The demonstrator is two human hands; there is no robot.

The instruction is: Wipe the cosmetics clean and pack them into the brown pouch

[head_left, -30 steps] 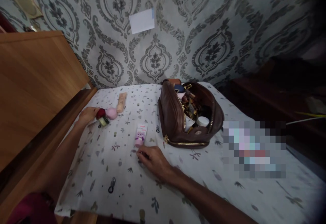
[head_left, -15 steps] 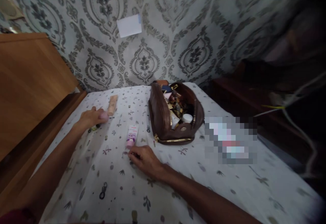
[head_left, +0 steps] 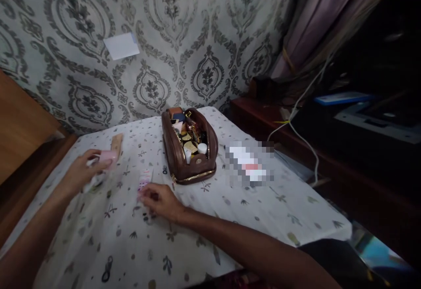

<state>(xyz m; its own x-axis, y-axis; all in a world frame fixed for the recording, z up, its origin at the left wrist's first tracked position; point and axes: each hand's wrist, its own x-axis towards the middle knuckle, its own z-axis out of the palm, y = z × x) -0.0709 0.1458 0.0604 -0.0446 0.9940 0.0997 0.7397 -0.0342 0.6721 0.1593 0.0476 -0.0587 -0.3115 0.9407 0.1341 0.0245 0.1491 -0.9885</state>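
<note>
Head view shows, in the lower middle of the frame, the right hand (head_left: 162,201) low over the cloth-covered table (head_left: 131,254), its fingers curled and nearly closed at the lower end of a pink-and-white tube (head_left: 144,178); whether it grips the tube or only touches it cannot be told. Farther up, at centre left, the left hand (head_left: 79,171) has thumb and fingers bent in on a pink jar (head_left: 108,157), which it seems to hold, though blur hides how firm the pinch is. Under that hand sits a pale item (head_left: 94,183), too smeared to name. Just behind the jar lies a tan tube (head_left: 116,143), its lower end partly covered. The step in hand looks like gathering up the pink jar by its sides, with the right hand at the other tube; the next move probably calls for a settled pinch and a lift clear of the tan tube. Beyond, in the middle of the frame, stands an open brown bag (head_left: 173,155) crowded with small containers (head_left: 190,146); a patterned wall (head_left: 184,17) with a white paper (head_left: 121,47) fills the upper left.
</note>
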